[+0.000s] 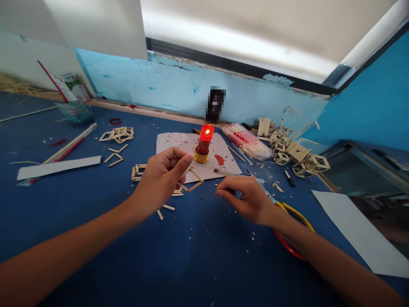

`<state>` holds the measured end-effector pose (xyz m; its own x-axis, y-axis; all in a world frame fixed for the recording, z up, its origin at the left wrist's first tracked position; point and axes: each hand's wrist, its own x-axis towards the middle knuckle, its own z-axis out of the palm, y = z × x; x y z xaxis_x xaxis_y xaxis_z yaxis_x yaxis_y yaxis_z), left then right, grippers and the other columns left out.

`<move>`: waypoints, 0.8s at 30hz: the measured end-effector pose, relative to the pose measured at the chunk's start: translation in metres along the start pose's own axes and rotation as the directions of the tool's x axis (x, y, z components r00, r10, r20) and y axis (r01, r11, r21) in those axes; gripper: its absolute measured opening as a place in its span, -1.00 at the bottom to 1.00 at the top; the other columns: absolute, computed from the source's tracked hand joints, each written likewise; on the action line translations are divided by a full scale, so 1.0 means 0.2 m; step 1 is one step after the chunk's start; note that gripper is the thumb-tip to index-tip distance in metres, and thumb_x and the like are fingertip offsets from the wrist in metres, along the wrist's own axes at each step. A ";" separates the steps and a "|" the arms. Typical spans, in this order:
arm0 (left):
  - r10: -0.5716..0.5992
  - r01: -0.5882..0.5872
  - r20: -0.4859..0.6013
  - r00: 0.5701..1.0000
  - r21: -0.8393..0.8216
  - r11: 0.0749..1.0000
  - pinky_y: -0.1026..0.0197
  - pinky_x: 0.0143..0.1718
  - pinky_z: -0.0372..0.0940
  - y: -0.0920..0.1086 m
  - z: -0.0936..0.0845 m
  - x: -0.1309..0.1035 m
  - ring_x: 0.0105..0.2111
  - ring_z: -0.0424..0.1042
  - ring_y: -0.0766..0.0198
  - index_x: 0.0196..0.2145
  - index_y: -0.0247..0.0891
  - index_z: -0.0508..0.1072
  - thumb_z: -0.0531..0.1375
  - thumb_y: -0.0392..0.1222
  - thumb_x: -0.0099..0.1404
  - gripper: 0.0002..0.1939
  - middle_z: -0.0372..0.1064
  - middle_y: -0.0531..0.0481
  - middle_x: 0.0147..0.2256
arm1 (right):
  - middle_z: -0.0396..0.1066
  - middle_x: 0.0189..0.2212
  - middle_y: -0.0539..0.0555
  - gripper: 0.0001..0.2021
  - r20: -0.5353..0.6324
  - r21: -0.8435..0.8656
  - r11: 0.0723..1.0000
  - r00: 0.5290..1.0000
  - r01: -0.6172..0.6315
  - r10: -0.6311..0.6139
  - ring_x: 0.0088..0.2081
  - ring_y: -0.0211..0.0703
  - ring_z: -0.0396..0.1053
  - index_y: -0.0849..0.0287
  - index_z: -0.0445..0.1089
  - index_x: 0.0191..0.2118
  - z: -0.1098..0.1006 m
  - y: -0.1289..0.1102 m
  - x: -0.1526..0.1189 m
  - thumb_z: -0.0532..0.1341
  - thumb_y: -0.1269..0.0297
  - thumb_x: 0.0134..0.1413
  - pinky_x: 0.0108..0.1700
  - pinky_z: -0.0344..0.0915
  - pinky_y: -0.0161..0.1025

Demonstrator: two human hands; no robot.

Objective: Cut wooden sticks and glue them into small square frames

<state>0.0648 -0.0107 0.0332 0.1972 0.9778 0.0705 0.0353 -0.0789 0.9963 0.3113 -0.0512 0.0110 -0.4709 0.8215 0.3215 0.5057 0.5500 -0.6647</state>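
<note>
My left hand [164,172] pinches a small frame of thin wooden sticks [195,186], held up in front of the candle. My right hand [244,198] is curled with thumb and fingertips together; whatever they hold, if anything, is too small to make out. A lit red candle [205,140] stands upright in a gold-coloured base on a stained white sheet [171,143]. Between the candle and my right hand lies a thin clear rod with a dark tip [226,172]. Loose short sticks [168,207] lie below my left hand, partly covered by it.
Scissors [295,251] with yellow and red handles lie under my right forearm. Stick structures [297,151] and a plastic pack of red-marked sticks [247,140] are at the back right. A teal glass bowl [75,113], a white strip [60,167] and stick frames [118,134] lie left.
</note>
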 end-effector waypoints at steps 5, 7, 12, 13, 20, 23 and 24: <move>-0.126 0.133 0.058 0.990 -0.136 0.982 0.43 -0.61 0.19 -0.05 0.03 -0.02 -0.62 0.24 0.43 -0.30 -0.21 0.57 0.45 0.10 0.31 -0.67 0.31 0.15 -0.59 | 0.68 -0.35 0.02 -0.92 -0.036 0.091 0.991 0.994 -0.095 0.099 -0.35 -0.21 0.58 0.14 0.68 -0.26 0.01 0.03 0.00 0.39 0.39 0.25 -0.30 0.43 -0.28; -0.149 0.159 0.068 0.986 -0.162 0.974 0.45 -0.62 0.18 -0.06 0.03 -0.03 -0.63 0.23 0.45 -0.30 -0.22 0.60 0.44 0.11 0.32 -0.67 0.31 0.14 -0.60 | 0.69 -0.35 0.01 -0.90 -0.051 0.117 0.984 0.988 -0.137 0.144 -0.33 -0.18 0.61 0.13 0.69 -0.28 0.02 0.04 0.00 0.41 0.45 0.18 -0.30 0.45 -0.27; -0.223 0.242 0.109 0.969 -0.212 0.947 0.49 -0.65 0.13 -0.07 0.03 -0.06 -0.66 0.19 0.47 -0.31 -0.21 0.60 0.47 0.13 0.30 -0.65 0.31 0.16 -0.64 | 0.67 -0.42 -0.03 -0.94 -0.066 0.120 0.975 0.978 -0.188 0.197 -0.40 -0.21 0.57 0.12 0.68 -0.32 0.03 0.03 -0.01 0.48 0.42 0.15 -0.36 0.39 -0.30; -0.228 0.251 0.126 0.965 -0.216 0.943 0.49 -0.65 0.13 -0.07 0.03 -0.06 -0.67 0.19 0.48 -0.31 -0.21 0.60 0.47 0.14 0.29 -0.65 0.31 0.16 -0.64 | 0.67 -0.41 -0.03 -0.96 -0.065 0.094 0.982 0.983 -0.166 0.172 -0.40 -0.22 0.56 0.12 0.68 -0.30 0.03 0.02 -0.01 0.47 0.38 0.19 -0.35 0.38 -0.31; -0.164 0.188 0.150 0.975 -0.165 0.968 0.51 -0.64 0.20 -0.07 0.03 -0.10 -0.64 0.23 0.48 -0.33 -0.20 0.55 0.44 0.11 0.32 -0.66 0.32 0.19 -0.59 | 0.27 -0.69 -0.09 -0.49 -0.067 -0.076 0.995 0.996 -0.065 0.060 -0.64 -0.35 0.19 0.18 0.37 -0.59 0.02 0.02 -0.01 0.16 0.26 0.49 -0.51 0.09 -0.28; -0.142 0.148 0.076 0.987 -0.081 0.986 0.52 -0.68 0.17 -0.06 0.04 -0.12 -0.67 0.23 0.48 -0.36 -0.20 0.50 0.42 0.05 0.35 -0.68 0.31 0.20 -0.62 | 0.42 -0.52 -0.02 -0.73 -0.100 -0.148 0.987 0.994 -0.066 0.052 -0.52 -0.28 0.31 0.22 0.51 -0.38 0.01 0.01 -0.01 0.20 0.40 0.41 -0.43 0.18 -0.27; -0.134 0.137 0.055 0.989 -0.052 0.989 0.52 -0.70 0.14 -0.05 0.04 -0.12 -0.68 0.22 0.48 -0.37 -0.20 0.48 0.41 0.03 0.36 -0.70 0.31 0.20 -0.63 | 0.51 -0.36 0.05 -0.84 -0.114 -0.159 0.985 0.992 -0.068 0.050 -0.40 -0.24 0.40 0.25 0.55 -0.18 0.00 0.00 -0.01 0.19 0.50 0.34 -0.33 0.27 -0.27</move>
<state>0.0675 -0.0352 0.0208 0.2442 0.9674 -0.0665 0.0106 0.0659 0.9978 0.3115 -0.0538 0.0100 -0.3592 0.8598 0.3629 0.6452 0.5098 -0.5690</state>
